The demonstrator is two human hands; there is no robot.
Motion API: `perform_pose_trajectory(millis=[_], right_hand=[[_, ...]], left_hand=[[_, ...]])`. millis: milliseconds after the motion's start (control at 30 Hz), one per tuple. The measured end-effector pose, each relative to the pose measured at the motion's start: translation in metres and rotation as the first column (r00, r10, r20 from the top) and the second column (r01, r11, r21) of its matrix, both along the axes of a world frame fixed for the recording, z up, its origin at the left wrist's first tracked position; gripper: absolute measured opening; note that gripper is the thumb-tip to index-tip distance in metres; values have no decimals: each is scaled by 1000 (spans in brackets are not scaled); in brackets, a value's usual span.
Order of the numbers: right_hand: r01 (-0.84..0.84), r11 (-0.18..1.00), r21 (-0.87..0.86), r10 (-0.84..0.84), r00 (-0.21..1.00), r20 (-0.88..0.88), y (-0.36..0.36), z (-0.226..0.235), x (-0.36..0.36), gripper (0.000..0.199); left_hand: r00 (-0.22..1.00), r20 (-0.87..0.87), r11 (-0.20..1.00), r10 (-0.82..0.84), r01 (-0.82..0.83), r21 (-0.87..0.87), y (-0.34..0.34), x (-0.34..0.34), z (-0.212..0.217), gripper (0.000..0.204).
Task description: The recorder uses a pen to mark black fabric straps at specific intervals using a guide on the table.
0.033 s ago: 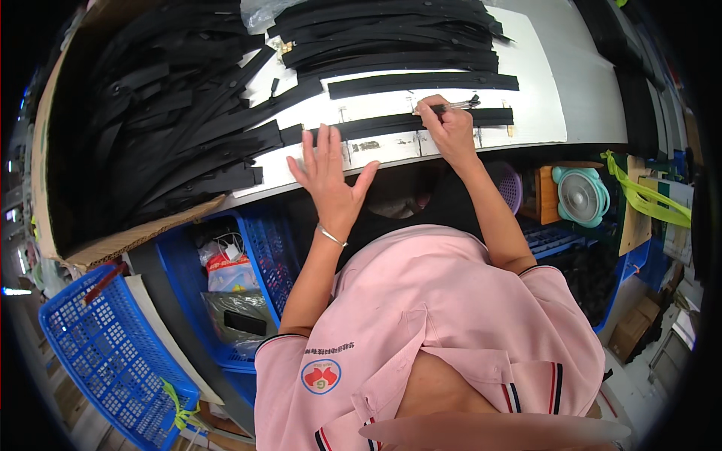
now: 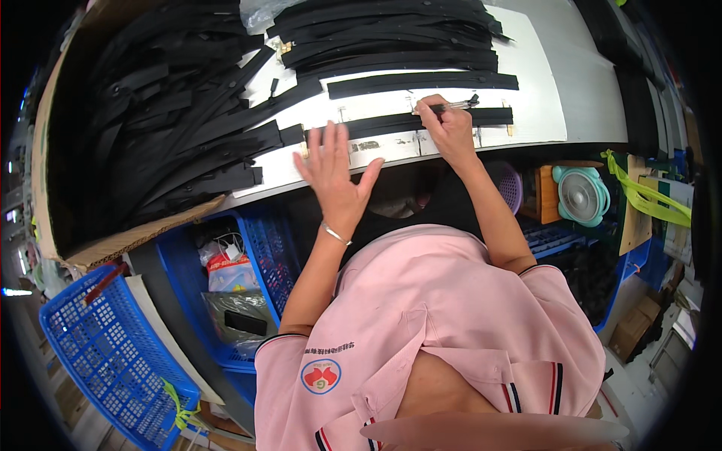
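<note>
A long black zipper-like strip (image 2: 380, 125) lies across the white board (image 2: 538, 75) in front of me. My right hand (image 2: 450, 135) is closed round a slim pen (image 2: 460, 105), its writing end down by the strip's middle. My left hand (image 2: 336, 180) has its fingers spread, with the fingertips over or at the strip's left part; whether they press on it I cannot tell. Just beyond lies another black strip (image 2: 425, 83), parallel to the first. Dark marks and small bits of tape show on the board along the near strip.
Loose black strips fill a cardboard box (image 2: 143, 234) at the left, some trailing onto the board. A stack of black strips (image 2: 383, 37) lies at the back. Below the table edge are a blue basket (image 2: 113, 353), a blue crate (image 2: 263, 255) and a small teal fan (image 2: 581, 195).
My left hand has shifted slightly to the right along the strip, its fingers still spread. The right hand and pen look the same.
</note>
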State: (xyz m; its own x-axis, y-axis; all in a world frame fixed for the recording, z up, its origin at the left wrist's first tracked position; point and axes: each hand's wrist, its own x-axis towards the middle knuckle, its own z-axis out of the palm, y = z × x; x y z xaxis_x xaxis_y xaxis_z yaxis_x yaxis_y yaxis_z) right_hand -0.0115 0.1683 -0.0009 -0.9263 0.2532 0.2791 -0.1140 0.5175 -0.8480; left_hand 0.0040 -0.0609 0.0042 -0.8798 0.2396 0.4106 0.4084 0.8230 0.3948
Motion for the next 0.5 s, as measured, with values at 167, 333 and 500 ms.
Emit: perform_pose_trajectory(millis=[167,333,500], right_hand=[[-10,1000,-17,9,1000,-6,-3,-1,-3,27],[20,997,-76,-24,999,-42,1,-5,-1,24],[-75,994,-74,71,996,-58,5,-3,2,20]], left_hand=[[976,12,907,-219,199,370,52,-18,-1,31],[979,-4,911,-203,190,366,69,-28,-2,12],[982,-1,922,-188,177,345,71,-28,-4,14]])
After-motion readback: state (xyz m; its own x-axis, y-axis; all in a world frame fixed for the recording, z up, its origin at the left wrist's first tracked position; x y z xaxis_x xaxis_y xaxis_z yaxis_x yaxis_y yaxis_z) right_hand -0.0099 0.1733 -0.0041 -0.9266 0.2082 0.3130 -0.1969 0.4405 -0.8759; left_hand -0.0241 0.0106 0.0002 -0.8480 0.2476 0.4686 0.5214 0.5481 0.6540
